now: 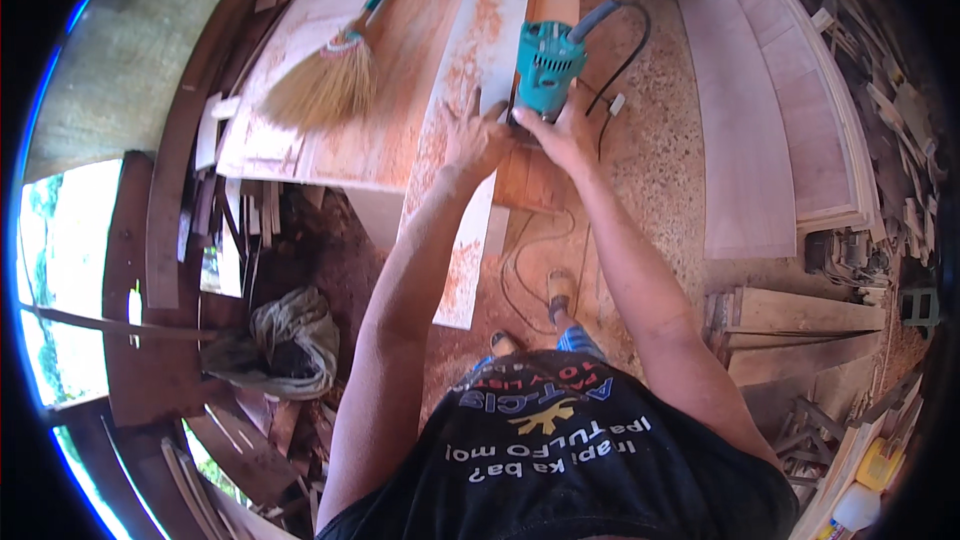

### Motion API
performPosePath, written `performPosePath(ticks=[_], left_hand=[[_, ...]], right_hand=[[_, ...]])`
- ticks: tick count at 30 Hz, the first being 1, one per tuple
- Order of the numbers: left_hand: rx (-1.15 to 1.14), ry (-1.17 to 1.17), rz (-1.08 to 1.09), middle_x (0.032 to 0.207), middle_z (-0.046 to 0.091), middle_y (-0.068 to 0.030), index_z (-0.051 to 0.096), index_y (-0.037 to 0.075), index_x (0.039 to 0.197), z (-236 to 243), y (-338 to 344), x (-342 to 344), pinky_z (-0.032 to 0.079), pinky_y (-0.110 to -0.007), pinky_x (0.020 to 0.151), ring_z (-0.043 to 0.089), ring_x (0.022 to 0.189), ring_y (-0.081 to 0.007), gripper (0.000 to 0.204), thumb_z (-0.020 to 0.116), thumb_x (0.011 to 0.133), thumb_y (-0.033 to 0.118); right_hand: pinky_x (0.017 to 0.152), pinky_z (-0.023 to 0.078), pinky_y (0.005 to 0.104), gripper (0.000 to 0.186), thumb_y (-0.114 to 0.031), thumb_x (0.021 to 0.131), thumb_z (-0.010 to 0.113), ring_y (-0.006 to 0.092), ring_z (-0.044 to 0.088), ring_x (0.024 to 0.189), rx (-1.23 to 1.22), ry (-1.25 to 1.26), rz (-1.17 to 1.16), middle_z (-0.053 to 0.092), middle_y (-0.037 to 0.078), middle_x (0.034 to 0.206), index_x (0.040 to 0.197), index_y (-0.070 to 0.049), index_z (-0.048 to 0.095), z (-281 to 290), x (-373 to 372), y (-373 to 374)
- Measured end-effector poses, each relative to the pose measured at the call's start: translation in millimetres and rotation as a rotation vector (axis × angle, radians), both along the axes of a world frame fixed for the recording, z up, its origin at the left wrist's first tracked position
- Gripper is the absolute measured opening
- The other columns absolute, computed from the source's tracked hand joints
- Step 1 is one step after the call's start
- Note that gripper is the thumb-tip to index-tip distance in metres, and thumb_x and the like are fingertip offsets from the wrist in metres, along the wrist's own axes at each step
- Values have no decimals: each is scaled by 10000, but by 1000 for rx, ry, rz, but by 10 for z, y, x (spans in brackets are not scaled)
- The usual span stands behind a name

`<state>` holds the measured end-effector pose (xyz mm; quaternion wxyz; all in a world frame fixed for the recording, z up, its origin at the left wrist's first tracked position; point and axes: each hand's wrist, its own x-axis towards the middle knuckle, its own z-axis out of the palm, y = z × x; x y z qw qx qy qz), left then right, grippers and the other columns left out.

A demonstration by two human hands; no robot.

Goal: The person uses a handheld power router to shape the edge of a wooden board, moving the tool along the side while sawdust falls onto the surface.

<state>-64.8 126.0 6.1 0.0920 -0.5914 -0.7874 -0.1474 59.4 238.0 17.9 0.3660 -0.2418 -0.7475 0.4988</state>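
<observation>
A teal trim router (548, 65) stands upright at the edge of a long pale board (470, 70), which is strewn with wood shavings. My right hand (566, 135) is closed around the router's lower body, with the thumb toward its base. My left hand (474, 138) lies on the board just left of the router, fingers spread and holding nothing. Its fingers nearest the tool reach close to the dark base; whether they touch it I cannot tell. The router's bit is hidden. From the tool's top, a black cord (640, 40) curves down to the right.
Left of the board, a straw broom (325, 80) with a teal handle lies on the wooden worktable (290, 162). Large wood panels (745, 110) lean along the right. A pale sack (295, 340) sits at lower left. A cord loops on the floor near my feet.
</observation>
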Motion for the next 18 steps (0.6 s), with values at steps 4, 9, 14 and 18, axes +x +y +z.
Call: performPosePath(ticks=[4, 9, 14, 18], left_hand=[[-107, -47, -9, 1325, 564, 9, 731, 202, 1072, -15, 55, -5, 265, -753, 997, 372, 1391, -376, 288, 675, 832, 353], [-77, -82, -56, 1304, 577, 2, 732, 192, 1059, 10, 116, -49, 368, -630, 978, 444, 1332, -361, 276, 687, 819, 320], [-49, -8, -32, 1264, 587, 30, 722, 185, 1082, -6, 198, -159, 453, -529, 932, 521, 1257, -328, 322, 752, 775, 277], [-60, 16, -17, 1226, 598, 29, 728, 219, 1070, 88, 283, -123, 450, -538, 946, 531, 1258, -324, 280, 740, 798, 284]], right_hand=[[933, 480, 386, 880, -387, 729, 832, 282, 615, 1069, 15, -23, -14, 600, 194, 1203, 1344, 40, 369, -32, 11, 51], [944, 475, 395, 918, -396, 722, 835, 289, 609, 1100, 14, -71, -68, 599, 195, 1215, 1384, 21, 354, -58, -43, 116], [944, 474, 388, 890, -387, 723, 831, 277, 609, 1090, 30, -13, -12, 607, 189, 1195, 1369, 27, 380, -34, -132, 201], [921, 488, 378, 808, -364, 725, 832, 263, 619, 1048, 20, 80, 49, 629, 179, 1141, 1316, 26, 442, -40, -172, 358]])
